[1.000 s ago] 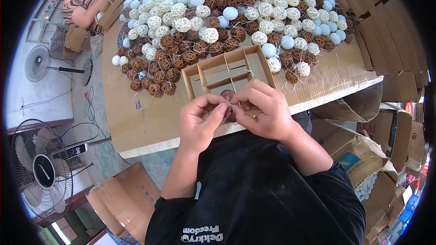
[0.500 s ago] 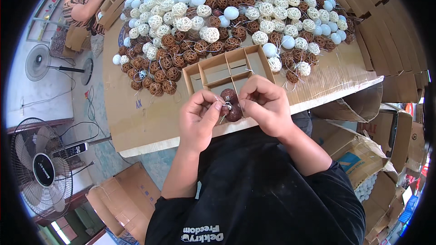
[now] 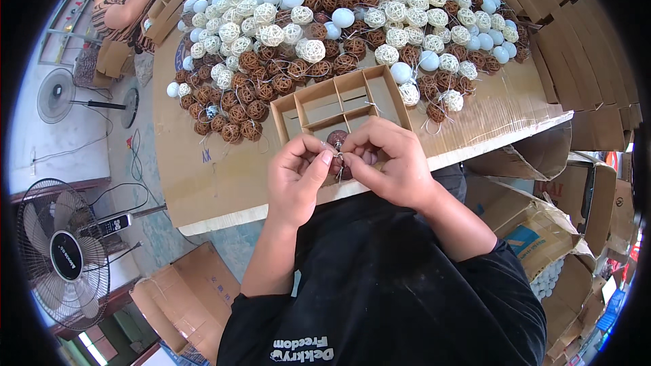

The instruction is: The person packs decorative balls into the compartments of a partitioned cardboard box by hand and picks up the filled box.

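Note:
Over the table's near edge, both of my hands meet at a small cluster of dark red-brown glittery balls (image 3: pixel 337 137). My left hand (image 3: pixel 296 179) is closed, thumb and forefinger pinching the thin silvery string (image 3: pixel 338 154) on top of the balls. My right hand (image 3: pixel 393 166) is closed in a pinch on the same string, its fingertips almost touching the left ones. Fingers cover part of the balls. Just beyond my hands lies a divided cardboard box (image 3: pixel 287 110), its near side hidden by them; a bit of string hangs on one divider.
A large pile of white, cream woven and brown wicker balls (image 3: pixel 285 41) covers the far table (image 3: pixel 210 190). Cardboard stacks (image 3: pixel 576 47) stand at the right, an open carton (image 3: pixel 536 230) below them. Fans (image 3: pixel 64 254) stand left. Another person (image 3: pixel 125 10) works at the far left.
My right hand has moved left and slightly down, closing the gap to my left fingertips at the string. It now covers more of the balls. My left hand stays nearly in place.

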Available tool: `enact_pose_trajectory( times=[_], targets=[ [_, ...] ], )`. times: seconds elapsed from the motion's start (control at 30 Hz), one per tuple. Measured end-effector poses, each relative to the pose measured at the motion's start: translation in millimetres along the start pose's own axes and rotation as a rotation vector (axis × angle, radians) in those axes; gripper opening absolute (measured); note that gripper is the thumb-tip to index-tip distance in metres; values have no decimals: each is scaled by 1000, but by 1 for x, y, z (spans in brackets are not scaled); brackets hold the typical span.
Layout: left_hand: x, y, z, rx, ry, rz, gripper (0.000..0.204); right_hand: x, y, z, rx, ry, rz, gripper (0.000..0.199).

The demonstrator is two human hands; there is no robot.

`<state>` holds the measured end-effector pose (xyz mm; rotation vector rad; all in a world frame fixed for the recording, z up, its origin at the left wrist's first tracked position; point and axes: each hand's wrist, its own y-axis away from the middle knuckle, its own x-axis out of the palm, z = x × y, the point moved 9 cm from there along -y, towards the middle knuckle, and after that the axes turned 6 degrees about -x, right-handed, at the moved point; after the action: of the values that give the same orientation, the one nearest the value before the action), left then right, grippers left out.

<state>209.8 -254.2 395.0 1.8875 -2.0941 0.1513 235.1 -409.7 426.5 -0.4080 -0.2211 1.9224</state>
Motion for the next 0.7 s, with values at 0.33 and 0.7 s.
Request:
enact_pose_trajectory(
  times=[0.33,0.7],
  targets=[
    [3,0,-3,22,-23,60,10,-3,-1,-2,44,-25,-53,8],
    [-2,0,-3,8,-168,-36,11,-3,-2,-4,41,2,-38,8]
  ],
)
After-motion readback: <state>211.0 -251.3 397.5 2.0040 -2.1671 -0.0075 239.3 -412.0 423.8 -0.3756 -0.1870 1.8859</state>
